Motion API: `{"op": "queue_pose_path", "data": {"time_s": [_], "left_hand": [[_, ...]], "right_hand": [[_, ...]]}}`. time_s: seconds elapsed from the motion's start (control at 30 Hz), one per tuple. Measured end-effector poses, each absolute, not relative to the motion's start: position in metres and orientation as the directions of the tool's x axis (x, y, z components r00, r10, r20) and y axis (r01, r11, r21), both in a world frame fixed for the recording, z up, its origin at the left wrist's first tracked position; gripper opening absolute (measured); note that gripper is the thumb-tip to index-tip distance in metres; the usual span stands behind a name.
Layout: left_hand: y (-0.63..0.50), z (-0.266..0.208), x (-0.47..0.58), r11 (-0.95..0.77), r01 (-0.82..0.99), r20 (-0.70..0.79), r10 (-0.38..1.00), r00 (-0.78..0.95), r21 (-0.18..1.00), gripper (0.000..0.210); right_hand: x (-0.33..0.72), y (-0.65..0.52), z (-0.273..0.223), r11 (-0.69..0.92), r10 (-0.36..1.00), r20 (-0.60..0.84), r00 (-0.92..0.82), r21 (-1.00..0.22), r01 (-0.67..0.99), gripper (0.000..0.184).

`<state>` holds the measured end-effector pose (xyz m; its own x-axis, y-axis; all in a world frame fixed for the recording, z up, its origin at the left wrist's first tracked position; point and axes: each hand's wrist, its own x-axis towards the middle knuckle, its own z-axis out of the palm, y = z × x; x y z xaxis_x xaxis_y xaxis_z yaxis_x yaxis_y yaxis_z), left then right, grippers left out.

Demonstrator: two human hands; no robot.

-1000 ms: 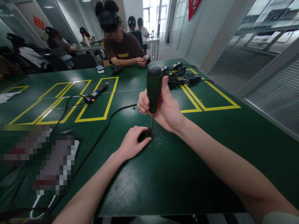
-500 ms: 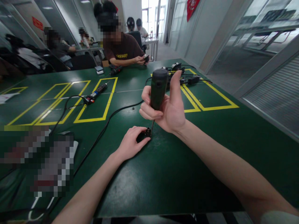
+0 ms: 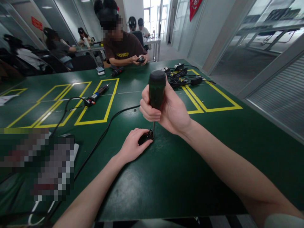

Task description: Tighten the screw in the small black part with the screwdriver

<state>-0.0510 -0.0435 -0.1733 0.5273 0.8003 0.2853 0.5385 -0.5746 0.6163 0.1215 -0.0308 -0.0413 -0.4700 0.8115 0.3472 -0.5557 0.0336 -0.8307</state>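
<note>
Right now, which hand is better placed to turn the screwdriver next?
Right, I'd judge: the right hand grips the screwdriver by its handle, shaft pointing down at the small black part. The left hand looks occupied, holding that part on the green table.

The left hand [image 3: 133, 144] hides some of the black part [image 3: 150, 135]. The screwdriver [image 3: 156, 91] tip is too tiny to see.
</note>
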Motion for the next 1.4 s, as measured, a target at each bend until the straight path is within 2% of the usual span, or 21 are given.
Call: {"op": "queue_pose_path", "data": {"time_s": [0.1, 0.23, 0.37, 0.57, 0.73, 0.93, 1.17, 1.4], "left_hand": [[-0.043, -0.173, -0.051, -0.576, 0.539, 0.290, 0.800, 0.525, 0.615, 0.026], [-0.043, -0.174, -0.051, -0.574, 0.538, 0.286, 0.801, 0.526, 0.617, 0.026], [-0.044, -0.174, -0.051, -0.574, 0.540, 0.286, 0.801, 0.526, 0.615, 0.026], [-0.044, -0.174, -0.051, -0.579, 0.544, 0.291, 0.799, 0.525, 0.608, 0.027], [-0.044, -0.174, -0.050, -0.576, 0.545, 0.291, 0.802, 0.522, 0.609, 0.027], [-0.045, -0.174, -0.050, -0.569, 0.545, 0.274, 0.803, 0.529, 0.616, 0.028], [-0.047, -0.173, -0.050, -0.565, 0.543, 0.273, 0.805, 0.527, 0.621, 0.028], [-0.046, -0.173, -0.050, -0.569, 0.550, 0.272, 0.804, 0.530, 0.611, 0.029]], "right_hand": [[0.121, -0.033, -0.044, 0.084, 0.815, 0.392, -0.427, -0.808, -0.583, 0.071], [0.120, -0.031, -0.043, 0.045, 0.844, 0.347, -0.409, -0.806, -0.591, 0.064], [0.118, -0.028, -0.040, 0.069, 0.868, 0.319, -0.380, -0.836, -0.545, 0.070], [0.121, -0.029, -0.042, 0.168, 0.833, 0.426, -0.354, -0.804, -0.571, 0.072], [0.121, -0.028, -0.045, 0.258, 0.843, 0.469, -0.263, -0.782, -0.568, 0.071], [0.119, -0.029, -0.044, 0.249, 0.886, 0.414, -0.209, -0.805, -0.539, 0.064], [0.119, -0.038, -0.043, 0.229, 0.831, 0.443, -0.337, -0.824, -0.518, 0.055], [0.121, -0.043, -0.035, 0.254, 0.817, 0.474, -0.328, -0.808, -0.532, 0.058]]}}
